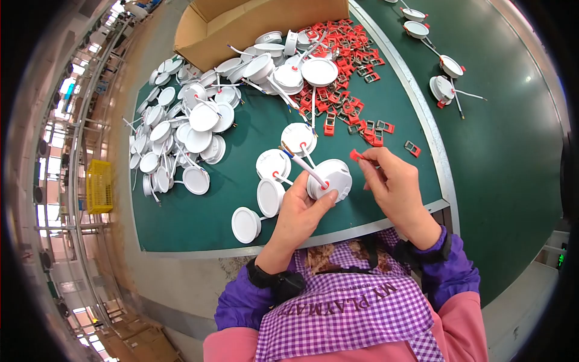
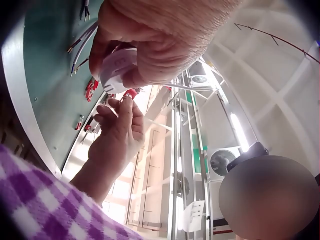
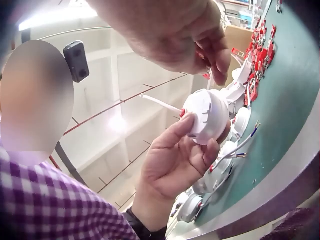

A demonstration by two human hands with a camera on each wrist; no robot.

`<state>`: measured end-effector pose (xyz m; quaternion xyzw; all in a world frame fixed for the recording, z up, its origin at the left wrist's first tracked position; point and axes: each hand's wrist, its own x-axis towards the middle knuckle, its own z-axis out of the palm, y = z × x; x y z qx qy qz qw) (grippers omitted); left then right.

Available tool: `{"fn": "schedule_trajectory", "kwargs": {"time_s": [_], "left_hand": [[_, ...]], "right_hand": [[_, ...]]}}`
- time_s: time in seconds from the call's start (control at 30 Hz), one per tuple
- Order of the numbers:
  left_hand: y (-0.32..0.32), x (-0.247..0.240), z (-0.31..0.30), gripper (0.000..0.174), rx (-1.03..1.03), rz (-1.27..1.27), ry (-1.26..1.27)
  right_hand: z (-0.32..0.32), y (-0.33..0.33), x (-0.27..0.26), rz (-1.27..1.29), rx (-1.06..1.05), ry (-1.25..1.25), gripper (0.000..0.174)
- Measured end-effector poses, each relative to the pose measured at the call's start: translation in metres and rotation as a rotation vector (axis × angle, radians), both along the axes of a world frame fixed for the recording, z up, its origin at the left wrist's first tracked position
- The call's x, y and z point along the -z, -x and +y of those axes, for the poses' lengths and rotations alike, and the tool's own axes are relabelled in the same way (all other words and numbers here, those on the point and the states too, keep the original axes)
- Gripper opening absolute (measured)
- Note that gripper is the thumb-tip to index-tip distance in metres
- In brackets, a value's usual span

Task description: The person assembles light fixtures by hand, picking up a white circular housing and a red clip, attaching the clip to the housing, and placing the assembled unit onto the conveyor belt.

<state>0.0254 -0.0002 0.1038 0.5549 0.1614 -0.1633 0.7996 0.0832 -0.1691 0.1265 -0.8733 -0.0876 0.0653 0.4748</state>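
My left hand (image 1: 300,212) grips a round white downlight (image 1: 338,175) by its edge, thumb on the back face. A white cable comes out of a red grommet on that face, its bare coloured wire ends pointing up and left. In the right wrist view the held downlight (image 3: 206,116) shows its ribbed side, clasped between thumb and fingers. To its right, my right hand (image 1: 393,184) pinches a small red clip (image 1: 356,155) between thumb and forefinger, apart from the downlight. Several more downlights (image 1: 269,196) lie on the green table just left of the left hand.
A large heap of white downlights (image 1: 199,123) covers the table's left side. Red spring clips (image 1: 347,72) are piled behind the hands, near a cardboard box (image 1: 241,30). Beyond the metal rail (image 1: 416,102), downlights with red clips (image 1: 443,89) lie on a green surface.
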Motion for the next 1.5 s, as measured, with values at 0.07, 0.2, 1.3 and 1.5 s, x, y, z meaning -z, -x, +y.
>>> {"fn": "schedule_trajectory", "kwargs": {"time_s": [0.07,0.2,1.3,1.5], "left_hand": [[-0.001,0.001,-0.003,0.038,0.004,-0.022,-0.017],[-0.003,0.000,-0.012,0.027,-0.020,-0.075,-0.077],[0.007,-0.013,0.007,0.033,0.179,-0.171,-0.153],[0.010,-0.014,0.001,0.034,0.168,-0.140,-0.099]], "right_hand": [[-0.002,0.002,0.003,-0.137,-0.061,0.065,0.012],[-0.001,0.007,0.000,-0.256,-0.129,0.043,0.015],[-0.015,0.007,-0.020,0.337,-0.210,-0.224,0.040],[-0.020,0.000,-0.034,0.360,-0.307,-0.143,0.036]]}}
